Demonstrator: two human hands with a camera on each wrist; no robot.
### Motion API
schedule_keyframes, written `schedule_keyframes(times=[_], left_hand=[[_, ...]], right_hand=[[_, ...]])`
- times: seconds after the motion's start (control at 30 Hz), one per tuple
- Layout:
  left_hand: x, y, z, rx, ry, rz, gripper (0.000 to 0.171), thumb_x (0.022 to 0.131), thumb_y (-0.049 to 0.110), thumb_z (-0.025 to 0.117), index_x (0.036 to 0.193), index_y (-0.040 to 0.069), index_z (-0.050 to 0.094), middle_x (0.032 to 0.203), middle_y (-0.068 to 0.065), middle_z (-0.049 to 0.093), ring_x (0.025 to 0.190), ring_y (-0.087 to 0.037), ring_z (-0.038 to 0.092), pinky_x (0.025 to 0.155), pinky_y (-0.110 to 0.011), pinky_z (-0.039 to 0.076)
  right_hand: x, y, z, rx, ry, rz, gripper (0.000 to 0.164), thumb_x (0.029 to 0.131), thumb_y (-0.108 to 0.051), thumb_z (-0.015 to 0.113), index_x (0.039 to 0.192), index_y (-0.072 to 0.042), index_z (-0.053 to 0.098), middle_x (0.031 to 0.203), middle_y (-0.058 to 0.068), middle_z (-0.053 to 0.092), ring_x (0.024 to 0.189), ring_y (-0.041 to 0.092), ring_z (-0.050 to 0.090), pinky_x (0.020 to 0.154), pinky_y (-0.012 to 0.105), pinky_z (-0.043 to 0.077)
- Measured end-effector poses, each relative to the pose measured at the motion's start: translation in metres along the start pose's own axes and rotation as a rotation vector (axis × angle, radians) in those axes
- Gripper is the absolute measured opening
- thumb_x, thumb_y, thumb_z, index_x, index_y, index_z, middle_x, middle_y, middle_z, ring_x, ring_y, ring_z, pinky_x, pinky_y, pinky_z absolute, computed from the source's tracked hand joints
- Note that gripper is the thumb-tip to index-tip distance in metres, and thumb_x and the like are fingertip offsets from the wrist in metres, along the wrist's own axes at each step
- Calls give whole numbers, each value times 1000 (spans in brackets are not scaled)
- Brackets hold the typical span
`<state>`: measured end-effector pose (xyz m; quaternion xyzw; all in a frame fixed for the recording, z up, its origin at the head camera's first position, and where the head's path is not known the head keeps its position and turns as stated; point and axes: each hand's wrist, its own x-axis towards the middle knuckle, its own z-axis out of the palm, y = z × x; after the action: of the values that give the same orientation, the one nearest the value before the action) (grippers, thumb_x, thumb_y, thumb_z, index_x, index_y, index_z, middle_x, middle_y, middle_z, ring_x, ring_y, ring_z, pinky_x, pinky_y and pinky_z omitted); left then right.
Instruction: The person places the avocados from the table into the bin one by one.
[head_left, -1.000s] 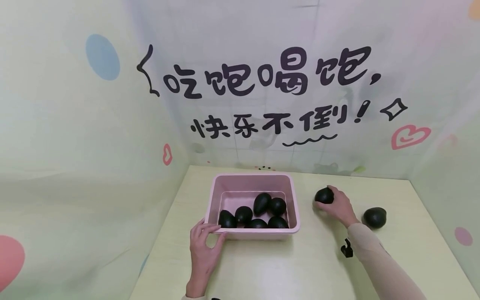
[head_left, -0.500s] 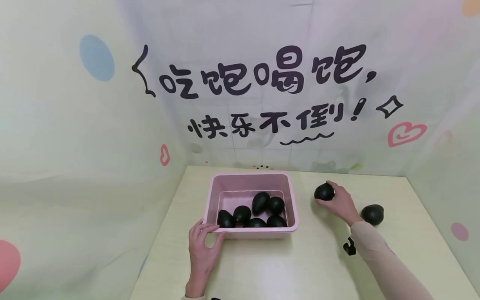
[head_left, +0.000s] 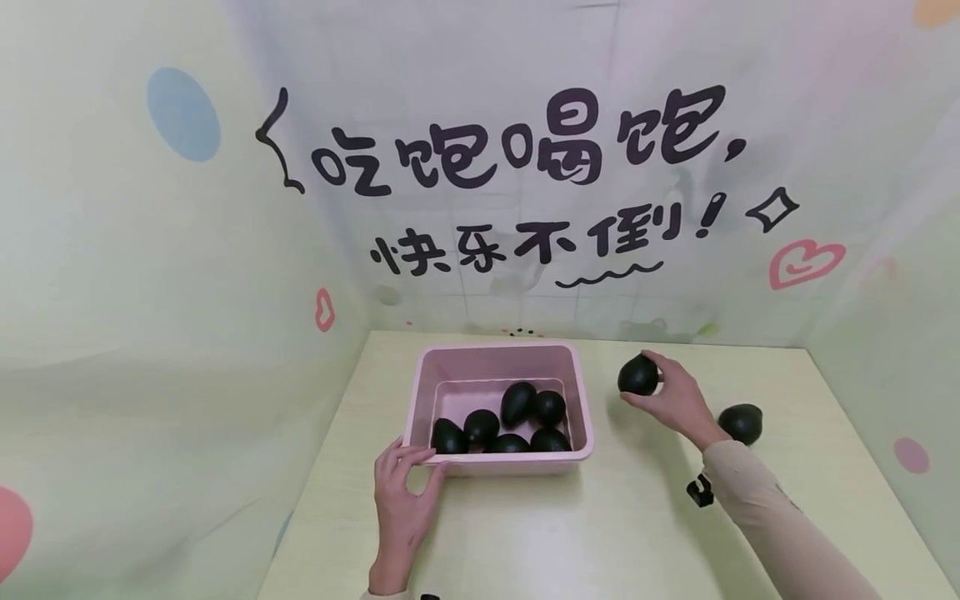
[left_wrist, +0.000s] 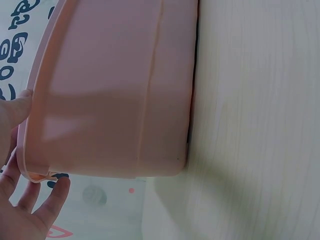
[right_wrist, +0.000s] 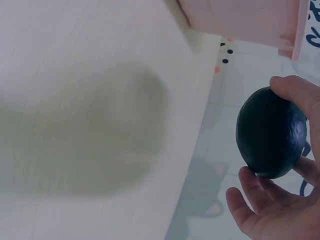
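Note:
A dark avocado (head_left: 638, 375) is pinched between the thumb and fingers of my right hand (head_left: 678, 400), raised off the table to the right of the pink plastic bin (head_left: 498, 468). The right wrist view shows the same avocado (right_wrist: 270, 132) apart from the tabletop, its shadow falling beside it. My left hand (head_left: 405, 500) grips the bin's near left corner, fingers over the rim and thumb against the front wall. Several avocados (head_left: 517, 404) lie inside the bin, some partly hidden by its front wall. Another avocado (head_left: 741, 424) rests on the table, right of my right wrist.
The pale wooden table (head_left: 525, 542) meets a printed cloth backdrop (head_left: 480, 317) at the back and both sides. A small black clip-like piece (head_left: 701, 491) shows at my right sleeve.
My right hand has lifted the avocado off the table, up and slightly left. My left hand keeps its grip on the bin's corner. The head view has shifted slightly.

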<state>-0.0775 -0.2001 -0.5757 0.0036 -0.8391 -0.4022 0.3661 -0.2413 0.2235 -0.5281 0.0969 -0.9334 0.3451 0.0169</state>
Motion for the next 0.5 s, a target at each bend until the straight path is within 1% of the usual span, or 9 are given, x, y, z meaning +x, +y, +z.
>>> schedule_keyframes(times=[0.37, 0.5], left_hand=[[0, 0, 0, 0, -2, -6, 28, 75, 3, 94, 98, 5, 78, 106, -12, 72, 130, -50, 57, 109, -70, 46], [0, 0, 0, 0, -6, -16, 28, 75, 3, 93, 98, 5, 78, 106, -12, 72, 131, -50, 56, 109, -71, 45]], right_hand=[[-4, -22, -11, -5, 21, -81, 90, 86, -37, 89, 156, 1, 46, 153, 29, 54, 121, 50, 64, 103, 65, 56], [-7, -27, -14, 1, 15, -92, 90, 86, -38, 89, 157, -1, 47, 154, 28, 54, 120, 49, 65, 103, 64, 56]])
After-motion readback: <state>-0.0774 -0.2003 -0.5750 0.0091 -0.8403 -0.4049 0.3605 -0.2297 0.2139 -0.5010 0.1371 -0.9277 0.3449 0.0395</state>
